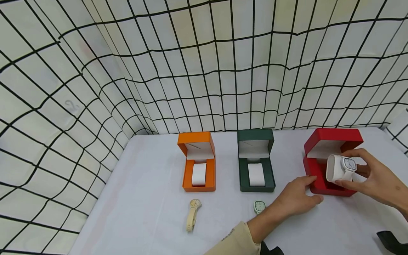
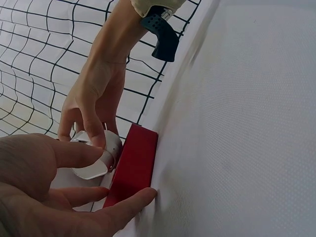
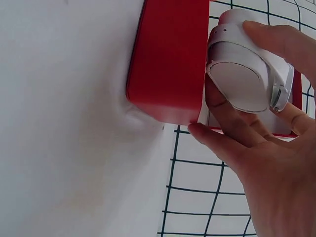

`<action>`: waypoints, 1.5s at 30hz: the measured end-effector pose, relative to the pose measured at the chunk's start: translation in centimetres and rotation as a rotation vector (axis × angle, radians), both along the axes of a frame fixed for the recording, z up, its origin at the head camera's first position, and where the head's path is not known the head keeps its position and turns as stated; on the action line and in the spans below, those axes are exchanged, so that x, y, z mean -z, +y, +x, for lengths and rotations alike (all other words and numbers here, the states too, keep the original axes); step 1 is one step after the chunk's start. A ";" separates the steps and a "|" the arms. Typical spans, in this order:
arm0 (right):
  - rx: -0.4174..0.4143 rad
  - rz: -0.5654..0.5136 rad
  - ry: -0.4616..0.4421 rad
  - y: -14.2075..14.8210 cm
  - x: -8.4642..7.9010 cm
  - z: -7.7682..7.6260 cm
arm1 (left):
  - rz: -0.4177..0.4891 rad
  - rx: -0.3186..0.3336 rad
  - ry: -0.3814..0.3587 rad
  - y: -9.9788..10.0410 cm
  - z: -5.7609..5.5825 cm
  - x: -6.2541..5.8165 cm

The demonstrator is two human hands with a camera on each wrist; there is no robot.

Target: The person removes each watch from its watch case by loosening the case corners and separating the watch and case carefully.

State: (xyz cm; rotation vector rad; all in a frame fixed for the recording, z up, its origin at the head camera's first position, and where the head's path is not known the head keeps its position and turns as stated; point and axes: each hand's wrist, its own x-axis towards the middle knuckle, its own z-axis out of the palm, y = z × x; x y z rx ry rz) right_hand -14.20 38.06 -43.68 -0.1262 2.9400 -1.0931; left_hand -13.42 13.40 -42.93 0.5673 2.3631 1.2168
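My right hand point(image 1: 377, 179) grips a white watch cushion point(image 1: 334, 168) with a white square-faced watch point(image 1: 349, 164) strapped round it. It holds them over the open red watch box point(image 1: 334, 138), tilted, with the watch face to the right. In the right wrist view, the cushion's oval end point(image 3: 236, 85) shows close beside the red box wall point(image 3: 170, 54). At the box's near left corner is my left hand point(image 1: 296, 198), its extended fingers touching the red side point(image 2: 132, 165). How far the cushion sits inside the box cannot be told.
An orange watch box point(image 1: 188, 177) and a green watch box point(image 1: 243, 177) stand open, each with a white cushion inside. In front lie a cream-gold watch point(image 1: 192, 216) and a green-faced watch point(image 1: 259, 206), partly behind the left forearm. Black netting point(image 1: 236, 71) borders the white table point(image 1: 153, 177).
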 end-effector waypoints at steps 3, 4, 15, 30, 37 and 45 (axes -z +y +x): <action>0.023 0.009 -0.010 -0.1 -0.1 0.2 | -0.003 -0.012 -0.009 0.0 0.0 0.0; 0.029 0.014 -0.007 -0.1 -0.1 0.2 | -0.005 -0.014 -0.011 0.0 -0.1 0.0; 0.033 -0.009 0.023 -0.9 -0.9 0.7 | -0.011 -0.040 -0.041 -0.1 -0.7 -1.1; 0.033 -0.057 0.097 -1.1 -0.5 1.4 | 0.069 -0.134 0.054 -0.1 -0.8 -2.3; 0.006 -0.106 0.148 -1.5 -0.8 1.9 | 0.156 -0.193 0.005 0.2 -0.8 -2.4; -0.018 -0.128 0.128 -2.0 -0.9 2.3 | 0.212 -0.164 -0.018 0.3 -1.0 -2.0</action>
